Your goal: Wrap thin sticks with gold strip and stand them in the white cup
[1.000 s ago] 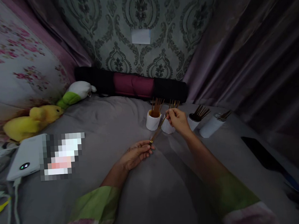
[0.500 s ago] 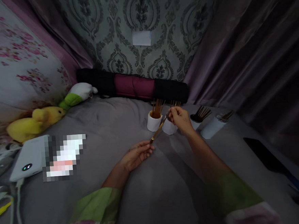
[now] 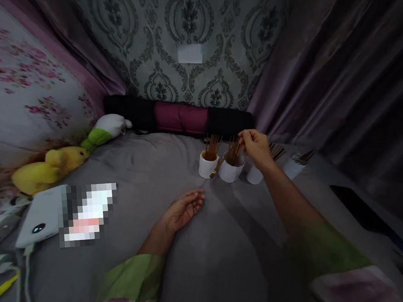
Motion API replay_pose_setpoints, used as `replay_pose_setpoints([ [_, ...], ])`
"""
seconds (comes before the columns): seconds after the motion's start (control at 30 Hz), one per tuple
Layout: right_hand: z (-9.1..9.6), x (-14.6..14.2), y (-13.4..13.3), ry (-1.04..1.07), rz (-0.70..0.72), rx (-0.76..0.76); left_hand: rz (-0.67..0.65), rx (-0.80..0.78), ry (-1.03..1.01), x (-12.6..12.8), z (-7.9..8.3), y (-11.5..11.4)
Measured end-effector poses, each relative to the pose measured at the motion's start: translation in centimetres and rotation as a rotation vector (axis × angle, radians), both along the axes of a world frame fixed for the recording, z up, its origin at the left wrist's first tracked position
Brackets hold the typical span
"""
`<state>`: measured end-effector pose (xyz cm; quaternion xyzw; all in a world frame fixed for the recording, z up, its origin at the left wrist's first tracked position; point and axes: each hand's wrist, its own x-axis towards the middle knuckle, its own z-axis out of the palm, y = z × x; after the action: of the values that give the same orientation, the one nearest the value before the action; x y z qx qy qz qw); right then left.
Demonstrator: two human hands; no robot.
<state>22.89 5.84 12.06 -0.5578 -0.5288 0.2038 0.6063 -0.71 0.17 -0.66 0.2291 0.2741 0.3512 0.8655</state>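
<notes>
My right hand (image 3: pixel 256 147) is raised over a row of white cups on the grey bedsheet (image 3: pixel 208 251). Its fingers pinch the top of a thin gold utensil (image 3: pixel 217 167), which slants down between the first cup (image 3: pixel 206 165) and the second cup (image 3: pixel 231 172). Both cups hold several gold sticks. A third cup (image 3: pixel 254 175) is partly hidden behind my wrist. A fourth cup (image 3: pixel 292 166) lies tilted further right. My left hand (image 3: pixel 183 210) rests on the sheet with loose fingers and holds nothing.
A black and maroon bolster (image 3: pixel 181 116) lies along the patterned wall. A yellow plush duck (image 3: pixel 47 167), a green and white plush (image 3: pixel 105 128), a white power bank (image 3: pixel 40 218) and cables sit at the left. A flat dark object (image 3: pixel 360 209) lies at the right by the curtain.
My left hand let go of the utensil's lower end and settled on the sheet. My right hand rose up and to the right, carrying the utensil toward the cups.
</notes>
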Motion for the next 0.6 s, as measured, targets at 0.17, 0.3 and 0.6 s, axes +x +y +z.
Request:
replay_pose_setpoints([
  [0.17, 1.4, 0.4, 0.2, -0.019, -0.037, 0.032, 0.002, -0.008, -0.018, 0.0, 0.0, 0.1],
  [0.3, 1.9, 0.9, 0.8, -0.052, -0.083, 0.058, 0.005, -0.018, -0.027, 0.0, 0.1, 0.2],
  [0.6, 2.6, 1.6, 2.7, -0.146, -0.157, 0.12, 0.007, -0.023, -0.035, -0.1, 0.0, 0.2],
])
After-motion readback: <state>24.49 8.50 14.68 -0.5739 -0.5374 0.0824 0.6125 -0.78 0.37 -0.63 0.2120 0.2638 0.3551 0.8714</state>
